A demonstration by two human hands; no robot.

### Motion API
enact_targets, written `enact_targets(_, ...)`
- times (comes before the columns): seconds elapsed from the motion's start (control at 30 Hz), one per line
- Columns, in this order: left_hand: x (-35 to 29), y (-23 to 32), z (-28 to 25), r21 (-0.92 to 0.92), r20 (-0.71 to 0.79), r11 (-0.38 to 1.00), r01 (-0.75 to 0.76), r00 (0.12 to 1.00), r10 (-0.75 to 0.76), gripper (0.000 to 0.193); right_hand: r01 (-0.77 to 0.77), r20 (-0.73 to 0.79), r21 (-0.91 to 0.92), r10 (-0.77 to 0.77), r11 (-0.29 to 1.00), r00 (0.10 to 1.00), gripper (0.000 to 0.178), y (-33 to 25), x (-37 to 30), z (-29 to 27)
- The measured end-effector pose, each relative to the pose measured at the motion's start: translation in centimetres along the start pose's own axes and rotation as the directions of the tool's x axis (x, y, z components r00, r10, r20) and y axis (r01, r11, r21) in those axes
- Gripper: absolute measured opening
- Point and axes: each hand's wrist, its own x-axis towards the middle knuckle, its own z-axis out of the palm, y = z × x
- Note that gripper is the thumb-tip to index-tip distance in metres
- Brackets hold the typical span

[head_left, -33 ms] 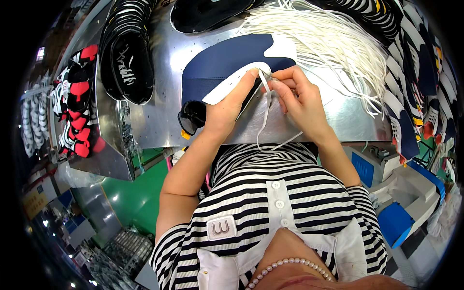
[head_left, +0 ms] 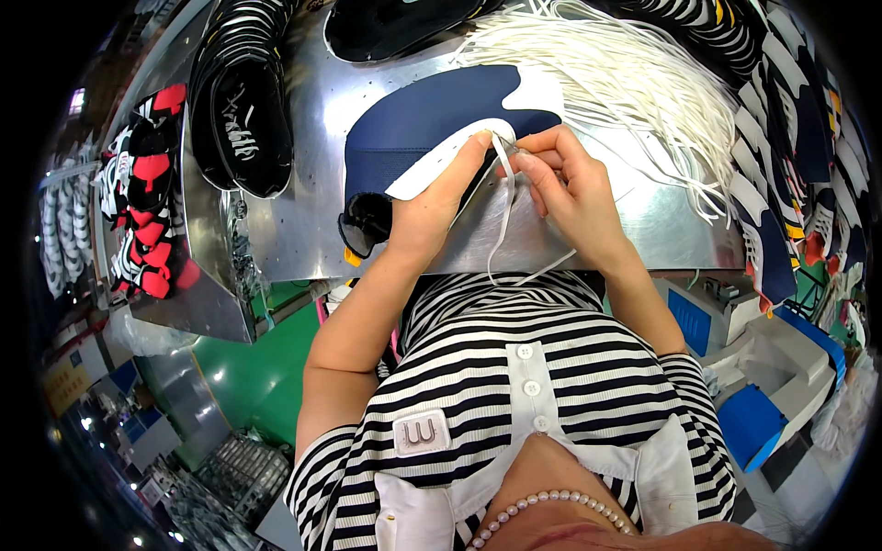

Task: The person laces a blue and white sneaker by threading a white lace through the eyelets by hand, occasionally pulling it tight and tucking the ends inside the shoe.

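Note:
A navy and white shoe upper (head_left: 395,124) lies on the metal table in front of me. My left hand (head_left: 439,197) grips its white eyelet strip (head_left: 441,161), the thumb pressed near the strip's far end. A white shoelace (head_left: 506,202) runs at that end and hangs down in a loop toward the table's near edge. Just right of the strip, my right hand (head_left: 571,184) pinches the lace between thumb and forefinger. The lace tip is hidden by the fingers. A dark lining shows at the upper's near left opening, with a small yellow tab (head_left: 352,257) beneath.
A heap of white laces (head_left: 625,87) lies at the far right of the metal table (head_left: 312,220). Stacked black uppers (head_left: 241,129) stand at left, beside red, black and white pieces (head_left: 152,197). More navy and white uppers (head_left: 767,230) line the right edge.

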Motion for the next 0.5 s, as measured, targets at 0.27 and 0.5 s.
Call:
enact_targets(0.27, -2.4, -0.8, -0.2, 0.104, 0.056, 0.994, -0.033, 0.998, 0.027, 0.013, -0.041, 0.137, 0.035, 0.036, 0.999, 0.99, 0.011, -0.7, 0.2, -0.4)
enact_targets(0.5, -2.1, -0.4, -1.6, 0.1, -0.021, 0.988, -0.114, 0.993, 0.117, 0.019, -0.022, 0.128, 0.165, 0.001, 0.986, 0.992, 0.011, -0.1, -0.3, 1.4)
